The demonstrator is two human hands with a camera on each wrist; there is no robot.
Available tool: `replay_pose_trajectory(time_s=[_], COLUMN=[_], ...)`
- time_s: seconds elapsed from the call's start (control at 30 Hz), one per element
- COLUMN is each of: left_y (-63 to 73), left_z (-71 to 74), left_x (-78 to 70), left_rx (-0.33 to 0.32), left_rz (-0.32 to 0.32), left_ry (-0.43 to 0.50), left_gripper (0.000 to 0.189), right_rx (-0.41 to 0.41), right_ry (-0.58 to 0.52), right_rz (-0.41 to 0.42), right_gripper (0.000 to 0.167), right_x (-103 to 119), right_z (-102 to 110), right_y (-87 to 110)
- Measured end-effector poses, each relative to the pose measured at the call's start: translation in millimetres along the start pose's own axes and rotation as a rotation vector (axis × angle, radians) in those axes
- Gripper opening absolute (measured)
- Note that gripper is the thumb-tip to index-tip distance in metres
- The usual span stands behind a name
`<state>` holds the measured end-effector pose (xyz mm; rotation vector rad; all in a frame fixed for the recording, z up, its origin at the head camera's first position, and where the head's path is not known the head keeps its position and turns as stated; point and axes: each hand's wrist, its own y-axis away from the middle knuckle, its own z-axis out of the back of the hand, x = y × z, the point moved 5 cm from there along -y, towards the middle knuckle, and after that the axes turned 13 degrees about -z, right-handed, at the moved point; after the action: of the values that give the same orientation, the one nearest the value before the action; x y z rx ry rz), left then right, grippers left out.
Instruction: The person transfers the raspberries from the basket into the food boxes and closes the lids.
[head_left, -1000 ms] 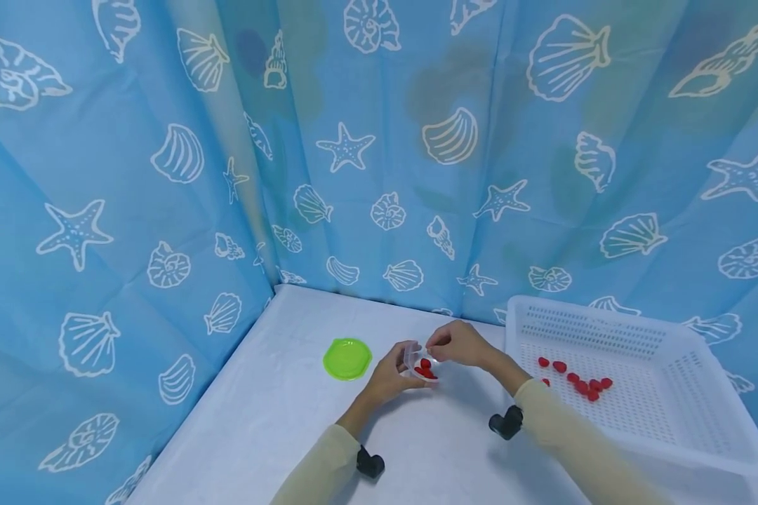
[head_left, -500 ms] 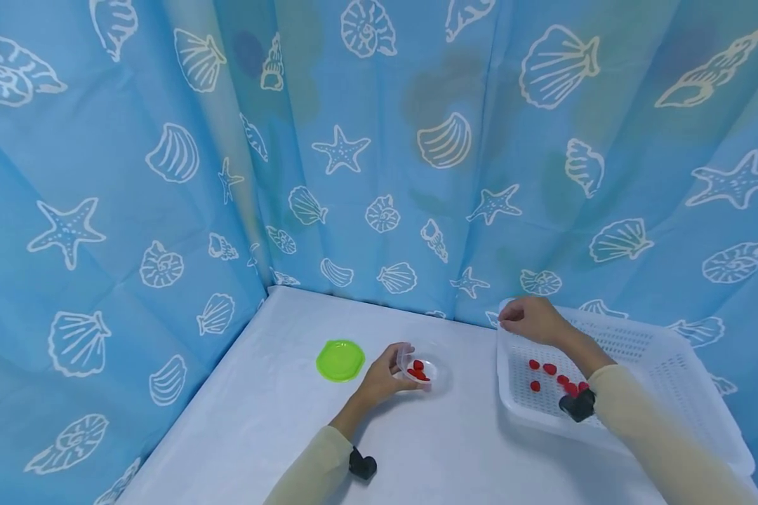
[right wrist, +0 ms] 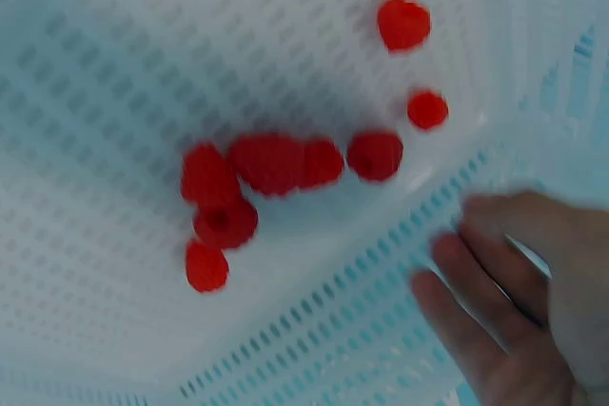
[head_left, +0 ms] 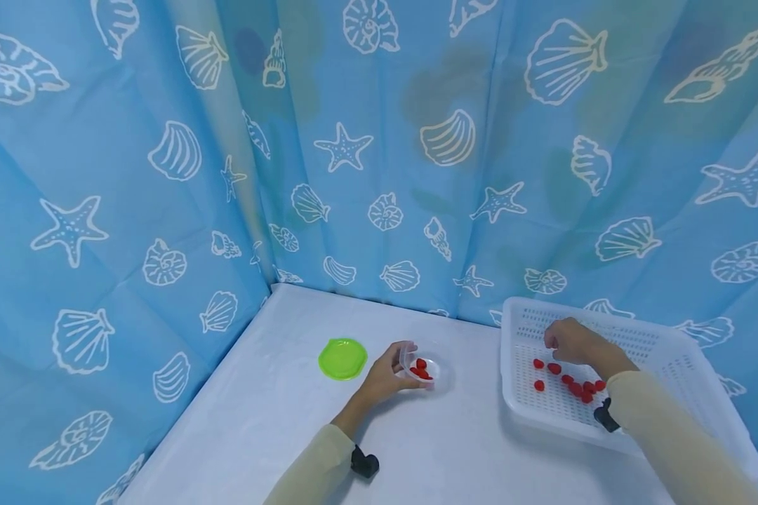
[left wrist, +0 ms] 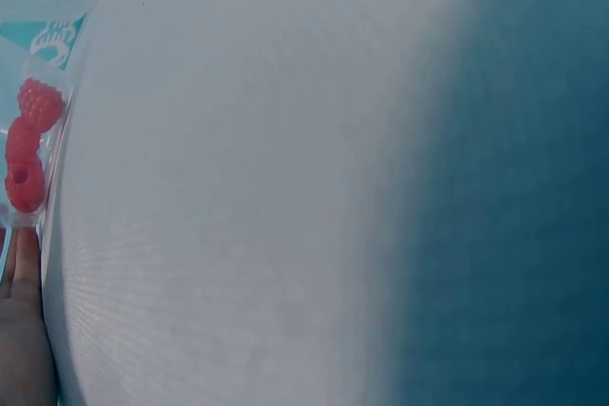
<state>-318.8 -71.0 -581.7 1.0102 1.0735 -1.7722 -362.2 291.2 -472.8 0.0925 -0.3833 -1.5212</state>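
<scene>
My left hand (head_left: 384, 375) holds a small clear plastic tub (head_left: 441, 372), tilted, thumb on the near side and fingers on the far side. A few red raspberries (head_left: 421, 373) lie in it; the left wrist view shows raspberries (left wrist: 40, 105) through its wall. Over the white perforated basket (head_left: 512, 400) is my right hand (head_left: 577, 341), with nothing in its loosely bent, parted fingers (right wrist: 466, 320) in the right wrist view. Several raspberries (right wrist: 271, 164) lie on the basket's floor beside that hand, some clustered and others apart.
A bright green lid (head_left: 342, 359) lies on the white-covered table (head_left: 278, 365), left of the tub. The blue shell-print curtain (head_left: 379, 161) hangs behind and to the left. The basket's raised walls surround the loose raspberries.
My right hand has moved from the tub's rim rightward and over into the basket. My left hand has kept hold of the tub in nearly the same place.
</scene>
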Motion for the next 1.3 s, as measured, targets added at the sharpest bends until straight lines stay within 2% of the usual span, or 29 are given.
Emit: replay_pose_trajectory(time_s=[0.13,0.27,0.53,0.93,1.1,1.3], left_y=[-0.3,-1.0,-2.3,-5.0,-5.6,-0.6], left_z=[-0.5,0.1,-1.7,-2.5,-1.3,-0.1], left_x=[-1.1,-0.8,0.5,-2.5,-1.3,2.8], left_rx=[0.010,0.004,0.010,0.021,0.013,0.005], left_rz=[0.002,0.003,0.001,-0.030,-0.018,0.010], left_ry=[-0.005,-0.009,-0.008,-0.001,-0.013,-0.022], left_gripper=[0.085,0.085,0.083,0.081,0.084,0.083], right_rx=[0.018,0.051,0.073,0.103,0.076,0.095], right_ry=[0.028,-0.011,0.007,-0.044,-0.035,-0.139], right_rz=[-0.063,-0.086,-0.134,-0.158,-0.168,-0.109], right_gripper=[0.037,0.045,0.039,0.041,0.037,0.026], right_x=[-8.2,-8.4,-10.2,-18.6,-22.9,-28.3], right_z=[-6.2,-7.7,-14.4,-21.3,-21.1,-25.3], right_y=[-2.7,-2.4,-2.7,-6.6,-11.1,-14.5])
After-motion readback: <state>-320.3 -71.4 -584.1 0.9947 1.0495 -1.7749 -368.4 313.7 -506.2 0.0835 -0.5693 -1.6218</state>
